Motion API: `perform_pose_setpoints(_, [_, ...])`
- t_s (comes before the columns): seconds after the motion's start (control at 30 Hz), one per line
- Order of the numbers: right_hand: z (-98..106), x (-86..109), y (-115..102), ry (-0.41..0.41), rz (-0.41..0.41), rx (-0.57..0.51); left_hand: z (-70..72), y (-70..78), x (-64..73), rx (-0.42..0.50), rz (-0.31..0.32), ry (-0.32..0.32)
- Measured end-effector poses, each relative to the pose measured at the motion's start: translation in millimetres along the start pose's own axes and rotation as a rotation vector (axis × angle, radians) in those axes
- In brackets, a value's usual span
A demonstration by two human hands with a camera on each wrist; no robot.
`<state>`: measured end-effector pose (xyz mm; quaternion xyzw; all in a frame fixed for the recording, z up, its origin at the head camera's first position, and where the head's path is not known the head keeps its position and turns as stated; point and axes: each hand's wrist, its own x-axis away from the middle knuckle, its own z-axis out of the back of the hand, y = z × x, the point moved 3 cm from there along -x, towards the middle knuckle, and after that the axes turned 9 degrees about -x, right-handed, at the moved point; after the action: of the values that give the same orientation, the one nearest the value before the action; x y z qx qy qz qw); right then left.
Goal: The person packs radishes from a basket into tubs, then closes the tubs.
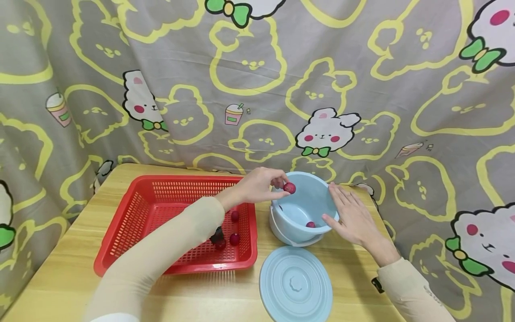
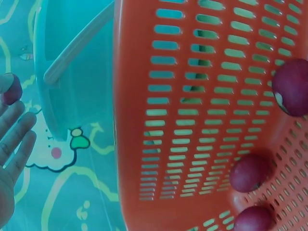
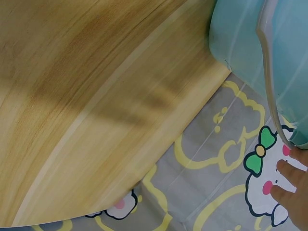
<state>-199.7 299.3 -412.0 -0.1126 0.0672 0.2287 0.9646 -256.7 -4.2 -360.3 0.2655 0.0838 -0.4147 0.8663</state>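
My left hand [image 1: 259, 185] pinches a red radish [image 1: 289, 188] between thumb and fingertips, over the left side of the light blue bucket [image 1: 313, 197]. Inside that bucket another radish [image 1: 310, 225] lies at the bottom, and a bit of red shows by its left wall. Against the bucket's right rim rests my right hand [image 1: 354, 219], its fingers extended; the right wrist view catches only some fingers [image 3: 288, 185] beside the bucket. Left of the bucket sits a red slotted basket [image 1: 252, 241] with several radishes [image 2: 251, 173], partly hidden by my left forearm.
The round blue lid [image 1: 295, 284] lies on the wooden table [image 1: 209, 295] in front of the bucket. A grey curtain [image 1: 257, 107] with yellow cartoon outlines hangs behind the table. The bucket's handle [image 3: 269, 62] hangs down its side.
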Motion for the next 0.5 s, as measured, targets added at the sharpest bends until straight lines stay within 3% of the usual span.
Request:
perform_pose_setpoints(0.2, [0.3,0.5,-0.2,0.004,-0.004,-0.003,-7.7,7.3,-9.1,-0.006,0.011,-0.040])
perform_pose_setpoints(0.5, [0.6,0.2,-0.5,0.003,-0.009,-0.005,-22.8,13.9,-18.5,-0.038,-0.028,-0.092])
